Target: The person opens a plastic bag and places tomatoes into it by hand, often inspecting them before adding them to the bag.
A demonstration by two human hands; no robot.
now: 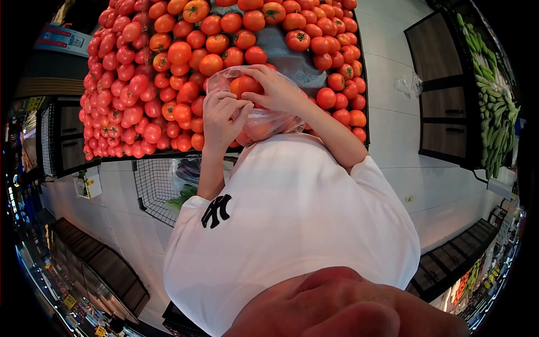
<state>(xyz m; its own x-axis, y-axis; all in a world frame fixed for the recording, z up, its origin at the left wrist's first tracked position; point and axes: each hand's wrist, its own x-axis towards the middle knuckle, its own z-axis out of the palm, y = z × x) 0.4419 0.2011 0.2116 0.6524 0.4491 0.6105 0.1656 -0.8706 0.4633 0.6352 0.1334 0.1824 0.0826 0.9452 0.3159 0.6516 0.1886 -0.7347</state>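
A clear plastic bag [263,121] with several red tomatoes inside lies against the front edge of the tomato display. At the bag's left edge, my left hand [220,119] has its fingers curled and closed on the thin plastic. My right hand [276,90] reaches over the bag's upper part, thumb and fingers around a red tomato [252,85] at the bag's mouth. Loose tomatoes [211,64] are heaped just beyond both hands. Part of the plastic is hidden under my right hand.
Pinkish tomatoes [132,90] fill the display's left side. A dark tray surface [286,56] shows among the red ones. Below, at the left, stands a wire basket [147,182] with bagged produce. Green vegetables [497,112] lie on a stand at the far right.
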